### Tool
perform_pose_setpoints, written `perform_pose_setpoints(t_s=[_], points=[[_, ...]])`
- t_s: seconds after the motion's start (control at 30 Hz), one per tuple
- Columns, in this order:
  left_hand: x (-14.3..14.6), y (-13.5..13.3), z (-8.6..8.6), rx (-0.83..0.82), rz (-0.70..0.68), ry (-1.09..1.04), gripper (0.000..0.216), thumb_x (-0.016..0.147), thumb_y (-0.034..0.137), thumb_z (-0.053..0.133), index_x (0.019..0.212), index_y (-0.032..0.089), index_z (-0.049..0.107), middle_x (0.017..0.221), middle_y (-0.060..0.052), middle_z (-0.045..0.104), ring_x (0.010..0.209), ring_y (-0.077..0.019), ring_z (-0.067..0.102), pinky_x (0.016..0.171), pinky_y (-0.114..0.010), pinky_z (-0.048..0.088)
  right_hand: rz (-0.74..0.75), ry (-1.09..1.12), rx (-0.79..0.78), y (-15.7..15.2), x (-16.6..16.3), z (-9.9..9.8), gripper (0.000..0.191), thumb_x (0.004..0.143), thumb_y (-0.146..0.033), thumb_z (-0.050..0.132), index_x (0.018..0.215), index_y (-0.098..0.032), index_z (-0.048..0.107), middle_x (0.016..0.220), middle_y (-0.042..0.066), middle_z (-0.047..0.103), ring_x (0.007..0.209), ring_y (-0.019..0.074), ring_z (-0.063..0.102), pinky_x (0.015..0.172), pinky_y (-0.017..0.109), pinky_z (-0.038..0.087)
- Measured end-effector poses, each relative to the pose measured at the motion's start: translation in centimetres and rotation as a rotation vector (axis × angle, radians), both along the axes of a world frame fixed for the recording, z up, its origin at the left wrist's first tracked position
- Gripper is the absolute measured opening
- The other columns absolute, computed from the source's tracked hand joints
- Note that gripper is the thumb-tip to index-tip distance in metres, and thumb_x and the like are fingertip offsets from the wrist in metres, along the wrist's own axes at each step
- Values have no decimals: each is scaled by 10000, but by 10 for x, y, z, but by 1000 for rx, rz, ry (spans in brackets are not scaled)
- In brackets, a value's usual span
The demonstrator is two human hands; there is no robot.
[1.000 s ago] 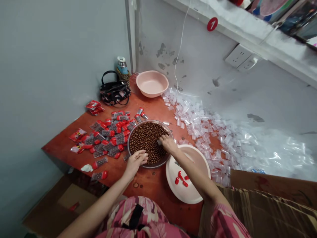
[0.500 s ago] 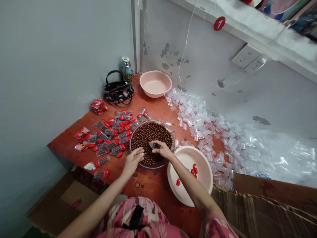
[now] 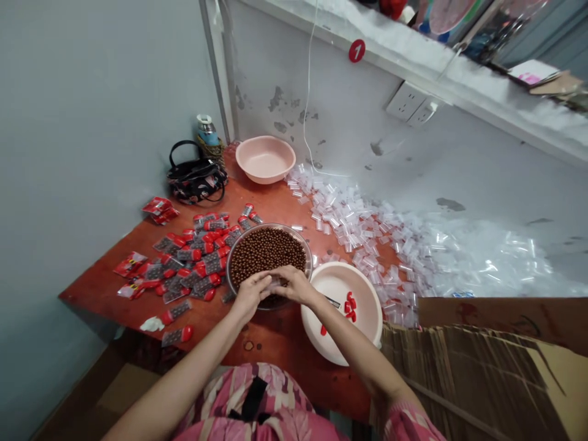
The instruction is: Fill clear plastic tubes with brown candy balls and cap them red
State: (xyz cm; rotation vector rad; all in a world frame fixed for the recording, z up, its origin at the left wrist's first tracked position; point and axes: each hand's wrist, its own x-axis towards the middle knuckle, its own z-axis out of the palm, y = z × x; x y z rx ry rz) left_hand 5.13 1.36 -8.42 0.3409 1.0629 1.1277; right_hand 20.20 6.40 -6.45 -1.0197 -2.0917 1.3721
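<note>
Left hand (image 3: 250,294), right hand (image 3: 294,285) meet over bead tray (image 3: 301,245) near edge.

We see a pink basin (image 3: 265,159) at the far corner of the red table (image 3: 275,340), with a black handbag (image 3: 196,177) just left of it and a bottle (image 3: 207,130) behind the bag. Clear tubes (image 3: 362,229) lie heaped along the grey wall (image 3: 390,177). Red packets (image 3: 158,208) lie near the left edge. A white cable (image 3: 307,92) hangs down the wall, beside a socket (image 3: 411,105) and a red tag (image 3: 356,51). Cardboard (image 3: 478,367) stands at the right.
</note>
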Motion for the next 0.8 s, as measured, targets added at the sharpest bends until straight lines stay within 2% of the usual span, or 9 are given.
perform_pose_setpoints(t_s=[0.1, 0.17, 0.3, 0.37, 0.47, 0.57, 0.63, 0.73, 0.8], points=[[4, -2, 5, -39, 138, -212, 139, 720, 154, 572, 857, 135, 587, 916, -62, 637, 848, -135, 599, 747, -228, 492, -220, 290, -242, -10, -6, -6, 459, 644, -314, 646, 1067, -236, 489, 998, 27, 578, 907, 153, 544, 801, 312, 433], [8, -5, 6, -15, 197, -255, 121, 737, 177, 560, 854, 149, 577, 945, -53, 627, 862, -131, 594, 758, -228, 488, -298, 377, -331, -18, -12, -11, 399, 650, -309, 641, 1020, -225, 517, 963, 15, 589, 885, 149, 552, 816, 320, 431], [15, -11, 4, 54, 261, -191, 222, 719, 276, 594, 910, 170, 553, 1005, -50, 595, 878, -144, 585, 736, -233, 492, -363, 362, -283, -31, -30, -14, 364, 654, -315, 632, 1000, -234, 553, 1051, 15, 567, 987, 176, 511, 905, 356, 374], [15, -13, 2, 47, 255, -142, 258, 715, 304, 591, 932, 171, 548, 1016, -56, 589, 891, -153, 579, 731, -246, 496, -344, 345, -233, -33, -37, -12, 385, 659, -322, 622, 1024, -240, 529, 1116, 19, 534, 1022, 179, 492, 903, 348, 375], [6, -16, -2, -1, 157, -64, 285, 701, 299, 597, 947, 167, 541, 1008, -66, 594, 879, -171, 584, 732, -303, 502, -196, 148, -82, -21, -38, -11, 397, 711, -335, 571, 1078, -236, 458, 1072, 26, 547, 943, 161, 524, 833, 313, 410], [-10, -22, -6, -70, 125, 47, 333, 686, 308, 615, 979, 175, 529, 1041, -81, 582, 830, -164, 604, 737, -317, 497, -34, -341, 233, 9, -26, -17, 353, 763, -282, 513, 1097, -203, 433, 1022, 52, 554, 952, 181, 498, 869, 335, 357], [-21, -28, -7, -103, 144, 98, 349, 687, 325, 617, 991, 177, 526, 1058, -98, 576, 804, -160, 614, 736, -312, 495, 40, -629, 371, 33, -19, -26, 294, 794, -178, 437, 1086, -148, 435, 1028, 105, 535, 974, 205, 478, 884, 361, 328], [-32, -38, -8, -127, 151, 112, 340, 691, 340, 614, 969, 159, 540, 1001, -114, 606, 787, -164, 619, 739, -314, 493, 119, -742, 372, 57, -19, -48, 248, 784, -40, 330, 966, -86, 491, 990, 168, 516, 904, 209, 508, 818, 355, 368], [-36, -42, -8, -142, 148, 116, 332, 692, 352, 610, 947, 147, 551, 955, -113, 625, 780, -165, 621, 740, -310, 492, 188, -712, 347, 61, -26, -62, 212, 753, -35, 380, 904, -88, 518, 972, 160, 518, 863, 203, 523, 784, 336, 391]])
